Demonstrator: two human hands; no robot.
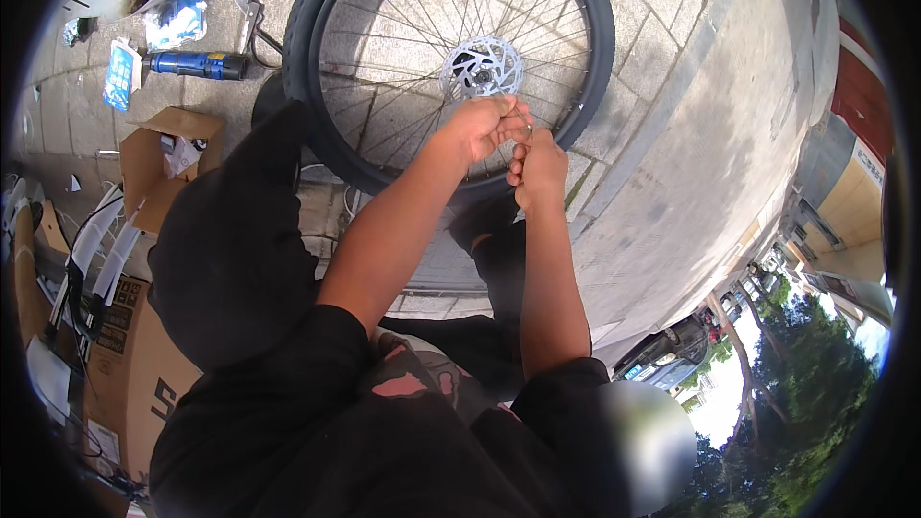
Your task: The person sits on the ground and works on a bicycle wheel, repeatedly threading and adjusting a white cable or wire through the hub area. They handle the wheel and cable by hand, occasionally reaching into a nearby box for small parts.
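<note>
I am seeing both grips pinching together on a small metal part I cannot identify: left hand [477,125], right hand [537,168]. The brake disc [483,67] on the bicycle wheel [451,58] is lying at twelve o'clock from them, just beside the left hand, which is nearer.

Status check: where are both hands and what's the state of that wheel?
Left hand and right hand together at the spokes, fingers pinched on something small, too small to tell. Bicycle wheel lies on the paving, brake disc up. Nothing blocking the hands.

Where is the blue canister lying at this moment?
In the head view, the blue canister lies on the paving at upper left, left of the bicycle wheel and above the open cardboard box.
</note>
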